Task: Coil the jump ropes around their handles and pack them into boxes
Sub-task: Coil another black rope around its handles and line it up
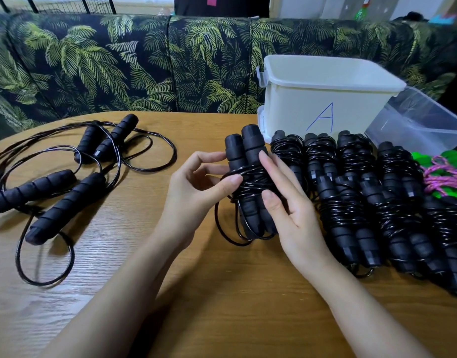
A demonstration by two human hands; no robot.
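Wood-grain counter (222, 293) before a palm-print sofa (119, 60); white box (312, 99) at one o'clock reads "A"; both hands seemingly grasp the jump rope (248, 177).

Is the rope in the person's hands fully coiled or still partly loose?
Partly loose. The held rope has wraps around its paired handles, but loops of cord hang free below them.
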